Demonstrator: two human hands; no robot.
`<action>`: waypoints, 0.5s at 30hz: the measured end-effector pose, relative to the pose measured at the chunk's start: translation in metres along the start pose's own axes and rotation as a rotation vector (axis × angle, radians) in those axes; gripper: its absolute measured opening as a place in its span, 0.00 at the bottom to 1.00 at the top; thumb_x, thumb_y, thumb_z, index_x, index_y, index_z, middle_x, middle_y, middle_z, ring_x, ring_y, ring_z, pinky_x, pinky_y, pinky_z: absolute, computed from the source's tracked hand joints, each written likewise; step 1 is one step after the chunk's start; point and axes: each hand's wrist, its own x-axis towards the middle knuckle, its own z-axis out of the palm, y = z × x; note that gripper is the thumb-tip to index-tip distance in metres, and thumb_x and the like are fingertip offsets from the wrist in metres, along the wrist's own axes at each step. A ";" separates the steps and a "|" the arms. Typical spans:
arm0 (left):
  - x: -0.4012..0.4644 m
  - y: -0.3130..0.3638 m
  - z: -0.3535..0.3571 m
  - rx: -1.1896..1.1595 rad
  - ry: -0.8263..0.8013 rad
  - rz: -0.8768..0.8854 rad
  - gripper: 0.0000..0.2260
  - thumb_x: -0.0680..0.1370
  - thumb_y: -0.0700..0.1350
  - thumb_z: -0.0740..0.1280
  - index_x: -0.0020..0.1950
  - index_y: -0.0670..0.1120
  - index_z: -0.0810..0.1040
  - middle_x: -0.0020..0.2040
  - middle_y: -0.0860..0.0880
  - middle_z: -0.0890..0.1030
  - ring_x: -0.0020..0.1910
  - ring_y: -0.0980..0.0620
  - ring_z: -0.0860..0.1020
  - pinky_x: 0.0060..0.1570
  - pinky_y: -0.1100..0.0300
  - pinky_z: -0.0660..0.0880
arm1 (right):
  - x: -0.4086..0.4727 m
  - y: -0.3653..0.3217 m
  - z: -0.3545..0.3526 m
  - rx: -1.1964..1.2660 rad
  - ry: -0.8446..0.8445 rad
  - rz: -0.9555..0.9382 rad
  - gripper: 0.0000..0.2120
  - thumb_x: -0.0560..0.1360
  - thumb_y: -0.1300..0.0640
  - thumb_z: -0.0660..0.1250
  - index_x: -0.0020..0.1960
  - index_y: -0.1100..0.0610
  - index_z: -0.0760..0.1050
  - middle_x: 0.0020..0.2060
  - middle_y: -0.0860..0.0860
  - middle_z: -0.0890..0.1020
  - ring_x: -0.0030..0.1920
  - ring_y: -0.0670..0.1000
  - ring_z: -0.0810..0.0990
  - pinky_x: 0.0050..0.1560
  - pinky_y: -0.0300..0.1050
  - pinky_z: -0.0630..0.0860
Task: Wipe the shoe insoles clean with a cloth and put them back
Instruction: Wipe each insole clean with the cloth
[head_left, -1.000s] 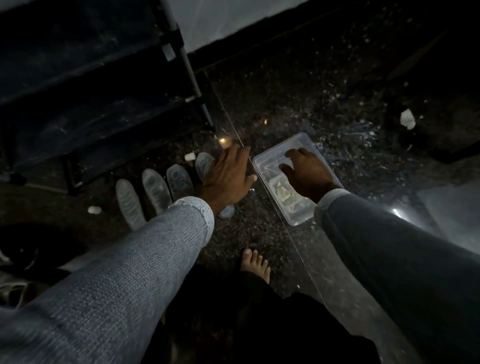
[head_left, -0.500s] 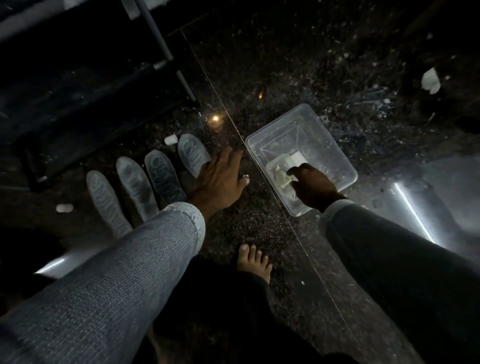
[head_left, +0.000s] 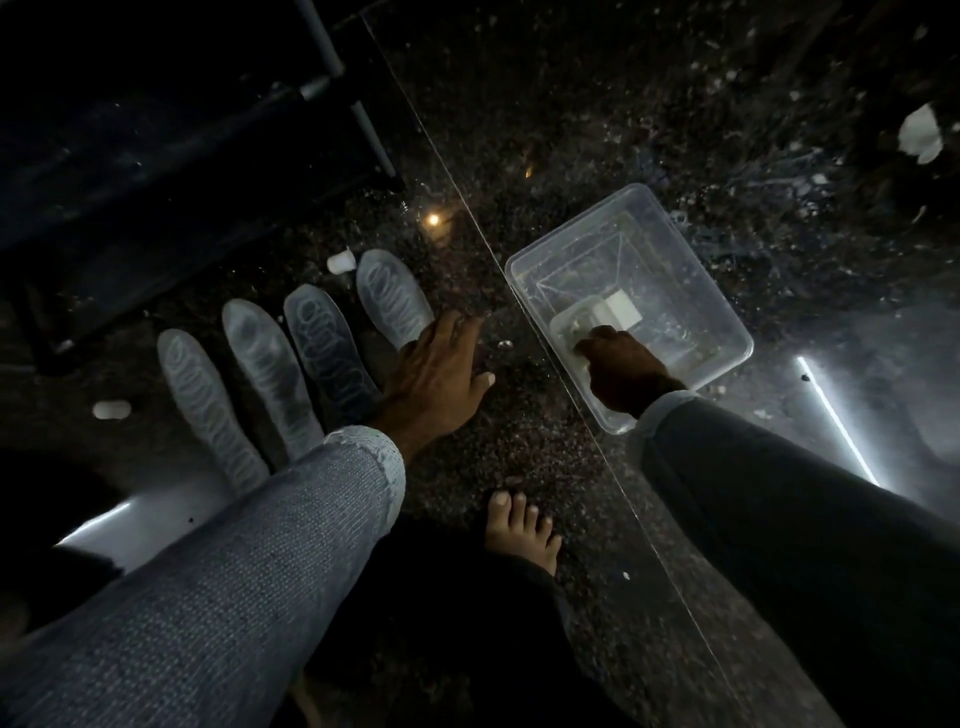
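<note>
four pale insoles (head_left: 306, 364) lie side by side on the dark speckled floor (head_left: 519, 447), just in front of a dark rack (head_left: 156, 130). the left hand (head_left: 436, 384) rests flat with fingers spread, its edge covering the heel of the rightmost insole. to the right, the right hand (head_left: 618, 369) reaches into a clear plastic tub (head_left: 717, 312) and closes on a pale wet cloth (head_left: 582, 327) there.
</note>
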 end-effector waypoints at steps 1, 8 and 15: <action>0.000 -0.001 0.001 -0.004 -0.006 -0.005 0.32 0.78 0.54 0.64 0.77 0.46 0.56 0.77 0.43 0.57 0.74 0.42 0.60 0.68 0.47 0.63 | 0.000 0.001 0.001 -0.009 0.006 0.002 0.23 0.77 0.63 0.62 0.71 0.55 0.68 0.69 0.56 0.68 0.68 0.58 0.68 0.68 0.50 0.67; -0.002 -0.005 -0.002 -0.026 -0.004 -0.005 0.32 0.79 0.54 0.64 0.77 0.44 0.56 0.76 0.42 0.59 0.74 0.42 0.60 0.69 0.47 0.63 | -0.005 -0.003 -0.003 0.047 0.127 0.052 0.17 0.77 0.62 0.62 0.66 0.60 0.72 0.61 0.58 0.76 0.61 0.58 0.74 0.61 0.49 0.72; -0.014 -0.015 -0.017 -0.052 0.027 -0.051 0.29 0.79 0.54 0.63 0.75 0.43 0.59 0.72 0.42 0.64 0.70 0.41 0.65 0.67 0.46 0.65 | -0.003 -0.015 -0.033 0.146 0.275 0.061 0.21 0.80 0.51 0.55 0.32 0.55 0.74 0.32 0.51 0.79 0.36 0.56 0.80 0.37 0.42 0.72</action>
